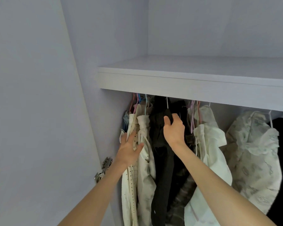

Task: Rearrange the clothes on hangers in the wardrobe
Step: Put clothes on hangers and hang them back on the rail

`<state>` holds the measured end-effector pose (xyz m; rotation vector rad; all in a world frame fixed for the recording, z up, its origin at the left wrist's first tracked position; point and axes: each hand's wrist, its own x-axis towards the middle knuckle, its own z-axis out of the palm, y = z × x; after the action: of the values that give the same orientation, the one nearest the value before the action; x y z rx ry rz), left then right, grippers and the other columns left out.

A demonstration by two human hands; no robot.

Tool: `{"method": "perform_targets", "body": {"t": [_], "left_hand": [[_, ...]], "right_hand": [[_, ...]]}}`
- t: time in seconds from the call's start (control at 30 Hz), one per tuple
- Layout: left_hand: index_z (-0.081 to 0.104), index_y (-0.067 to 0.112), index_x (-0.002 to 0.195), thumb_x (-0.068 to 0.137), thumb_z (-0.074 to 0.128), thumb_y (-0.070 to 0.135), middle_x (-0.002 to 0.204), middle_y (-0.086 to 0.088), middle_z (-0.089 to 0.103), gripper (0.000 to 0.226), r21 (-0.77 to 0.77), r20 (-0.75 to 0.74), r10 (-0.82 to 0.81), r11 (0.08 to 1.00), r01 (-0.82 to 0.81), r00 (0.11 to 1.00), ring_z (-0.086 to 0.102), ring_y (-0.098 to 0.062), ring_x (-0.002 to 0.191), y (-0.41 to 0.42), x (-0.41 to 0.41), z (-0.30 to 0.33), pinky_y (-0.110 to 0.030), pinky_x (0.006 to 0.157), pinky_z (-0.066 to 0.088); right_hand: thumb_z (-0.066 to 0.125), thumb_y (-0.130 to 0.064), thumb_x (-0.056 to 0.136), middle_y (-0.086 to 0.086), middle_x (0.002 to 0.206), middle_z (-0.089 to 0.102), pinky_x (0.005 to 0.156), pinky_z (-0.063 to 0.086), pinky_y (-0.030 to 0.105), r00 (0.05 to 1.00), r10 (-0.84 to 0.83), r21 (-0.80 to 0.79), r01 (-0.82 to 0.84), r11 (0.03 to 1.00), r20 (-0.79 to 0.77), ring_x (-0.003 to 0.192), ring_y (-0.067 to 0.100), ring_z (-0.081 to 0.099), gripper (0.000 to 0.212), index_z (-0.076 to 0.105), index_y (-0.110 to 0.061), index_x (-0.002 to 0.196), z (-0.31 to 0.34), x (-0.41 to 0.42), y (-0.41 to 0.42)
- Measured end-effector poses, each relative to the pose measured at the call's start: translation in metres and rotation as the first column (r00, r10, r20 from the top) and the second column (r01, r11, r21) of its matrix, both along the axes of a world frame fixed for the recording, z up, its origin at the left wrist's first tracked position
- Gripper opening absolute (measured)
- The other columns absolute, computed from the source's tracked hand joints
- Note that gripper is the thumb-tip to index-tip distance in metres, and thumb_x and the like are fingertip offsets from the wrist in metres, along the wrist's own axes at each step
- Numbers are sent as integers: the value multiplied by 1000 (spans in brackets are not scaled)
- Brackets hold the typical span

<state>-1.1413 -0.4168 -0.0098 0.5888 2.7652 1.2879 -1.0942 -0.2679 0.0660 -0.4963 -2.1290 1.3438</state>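
Gripping the black garment (160,136), right hand (174,129); left hand (129,150) seemingly flat on cream clothes (142,160).

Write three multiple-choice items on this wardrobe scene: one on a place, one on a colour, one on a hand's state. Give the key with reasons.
1. Where does the cream polka-dotted garment hang?
A. At the left end, near the metal door hinge
B. At the far right
C. On the white shelf

2. What colour is the garment that the right hand grips?
A. Red
B. Black
C. Yellow

3. How is the left hand?
A. Clenched in a fist away from the clothes
B. Out of view
C. Fingers straight, pressing the dotted garment

Key:
1. A, it hangs among the leftmost clothes beside the hinge.
2. B, the thumb and fingers curl round the black garment.
3. C, the flat palm lies on the dotted cloth.
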Motion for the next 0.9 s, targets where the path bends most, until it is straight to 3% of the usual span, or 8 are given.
{"method": "perform_targets", "body": {"t": [0.1,0.2,0.37,0.57,0.67,0.77,0.83,0.9], "left_hand": [[9,31,148,89,51,50,155,-6,-4,75,-21,0,40,999,-40,999,1,-23,144,9,-6,1,-40,111,23],[0,25,149,87,55,50,156,-7,-6,86,-37,-12,100,994,-100,995,-7,-21,143,18,-8,1,-41,112,20],[2,14,149,93,53,36,156,-9,5,79,-46,-10,167,985,-168,986,33,-24,135,12,-10,-4,-32,103,35],[16,20,148,91,56,34,151,-1,27,71,56,59,139,988,-143,988,27,-18,138,-1,-8,-5,-30,109,26],[24,20,145,91,56,33,136,-2,47,64,60,76,154,986,-158,985,49,-16,115,-3,-5,-5,-25,95,37],[36,17,139,92,56,30,110,1,59,53,70,33,175,982,-177,984,55,-9,91,-5,-2,-7,-13,78,38],[38,19,138,93,54,28,103,6,59,48,102,53,155,982,-159,987,57,-7,88,-6,-2,-7,-9,73,38],[35,21,141,95,49,31,122,4,57,49,130,72,122,983,-131,990,53,-5,102,-7,-2,-8,-13,84,36]], "right_hand": [[38,-21,100,5,82,52,65,44,30,1000,0,22,0,1000,11,66,19,51,38,40,-3,133,8,-17,10],[38,-21,100,10,77,54,60,42,32,999,7,53,-9,999,39,58,20,50,38,39,-3,134,0,-33,17],[38,-22,100,17,83,58,60,44,33,991,15,72,-24,997,130,69,28,57,38,40,1,130,-28,-47,23],[35,-22,100,19,101,63,84,49,48,984,22,267,-70,961,177,94,34,62,45,27,-5,142,-38,-61,4],[35,-17,100,21,107,62,87,50,41,981,124,186,-150,971,146,98,34,61,46,25,-7,144,-39,-69,-2],[34,-16,101,23,126,54,92,43,32,968,210,143,-230,963,139,114,33,54,47,24,-7,145,-36,-75,-9],[34,-18,101,23,130,51,95,40,30,959,251,131,-267,955,129,119,32,51,47,24,-7,146,-37,-80,-13],[34,-19,101,22,133,50,98,38,29,951,279,116,-294,949,135,123,31,48,48,23,-7,146,-40,-84,-15]]}}
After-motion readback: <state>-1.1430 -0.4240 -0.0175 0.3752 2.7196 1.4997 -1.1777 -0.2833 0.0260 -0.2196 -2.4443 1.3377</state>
